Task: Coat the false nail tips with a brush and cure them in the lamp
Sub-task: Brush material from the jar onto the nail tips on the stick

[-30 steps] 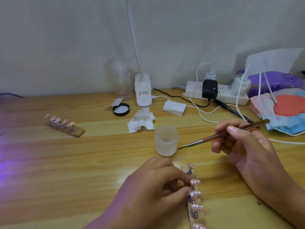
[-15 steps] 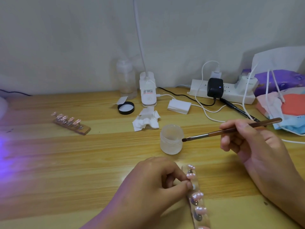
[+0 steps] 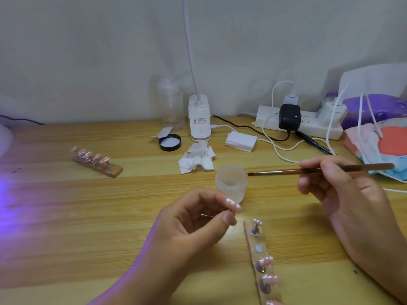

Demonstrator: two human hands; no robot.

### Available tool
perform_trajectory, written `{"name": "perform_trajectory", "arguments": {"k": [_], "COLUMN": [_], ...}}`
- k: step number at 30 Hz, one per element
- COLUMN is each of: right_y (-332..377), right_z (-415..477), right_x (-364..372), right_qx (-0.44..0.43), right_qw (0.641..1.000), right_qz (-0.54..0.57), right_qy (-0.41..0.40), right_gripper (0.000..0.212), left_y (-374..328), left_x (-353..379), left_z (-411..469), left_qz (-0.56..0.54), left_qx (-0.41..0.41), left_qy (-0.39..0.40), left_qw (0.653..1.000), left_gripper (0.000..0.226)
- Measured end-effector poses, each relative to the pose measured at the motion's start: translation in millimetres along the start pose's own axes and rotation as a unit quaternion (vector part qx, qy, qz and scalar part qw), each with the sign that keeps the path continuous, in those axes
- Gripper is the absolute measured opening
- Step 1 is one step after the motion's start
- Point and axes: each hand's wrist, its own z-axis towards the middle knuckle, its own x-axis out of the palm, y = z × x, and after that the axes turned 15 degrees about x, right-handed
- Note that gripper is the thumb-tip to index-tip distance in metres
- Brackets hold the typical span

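My left hand (image 3: pixel 193 219) pinches one pink false nail tip (image 3: pixel 234 204) on its small stand, lifted above the table. Just right of it lies a clear strip holder (image 3: pixel 263 264) with several pink tips and one bare slot. My right hand (image 3: pixel 343 194) grips a brown-handled brush (image 3: pixel 308 171), held level, its bristles beside the rim of a small open frosted jar (image 3: pixel 231 182). A second wooden strip of tips (image 3: pixel 97 161) lies at the far left. Purple light falls on the table's left edge; the curing lamp itself is hardly visible.
Behind the jar lie a crumpled tissue (image 3: pixel 197 160), a black jar lid (image 3: pixel 170 142), a clip-lamp base (image 3: pixel 199 119), a clear bottle (image 3: pixel 170 104) and a white box (image 3: pixel 241 141). A power strip (image 3: pixel 308 126) with cables and packets (image 3: pixel 383 137) fill the back right.
My left hand has pulled one nail tip off the clear strip and raised it. The brush has risen from the table to level with the jar's rim.
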Motion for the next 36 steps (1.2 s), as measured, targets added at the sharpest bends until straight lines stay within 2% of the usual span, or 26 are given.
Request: {"name": "perform_trajectory", "arguments": {"k": [2,5,8,10,16,25,32,36], "right_y": [-1,-2,-2,-2,-1,4,6,5], "right_z": [0,-1,-3,-4,-10,-18,-19,-18], "right_x": [-1,-4,-5,-5,1,9,14,15], "right_qx": [-0.023,-0.047,-0.06,-0.066,-0.107,-0.117,-0.114,-0.114], "right_qw": [1.0,0.998,0.996,0.995,0.988,0.982,0.96,0.953], "right_qz": [-0.014,-0.042,-0.063,-0.071,-0.108,-0.147,-0.247,-0.271], "right_qy": [-0.002,0.001,-0.002,-0.009,-0.036,-0.005,0.06,0.068], "right_gripper": [0.023,0.024,0.023,0.022,0.013,0.013,0.016,0.008], "left_y": [-1,4,8,11,9,10,11,9], "left_x": [2,3,0,-3,-7,-9,-9,-6], "left_z": [-1,-1,3,6,15,9,6,3], "left_qz": [-0.003,0.01,-0.016,-0.077,-0.217,-0.19,-0.164,-0.133], "left_qx": [0.015,0.031,-0.018,-0.067,-0.152,-0.138,-0.118,-0.094], "left_qy": [0.02,-0.013,-0.065,-0.078,-0.059,-0.015,0.02,0.04], "left_qw": [1.0,0.999,0.998,0.992,0.962,0.972,0.979,0.986], "left_gripper": [0.008,0.009,0.014,0.016,0.005,0.005,0.009,0.007]}}
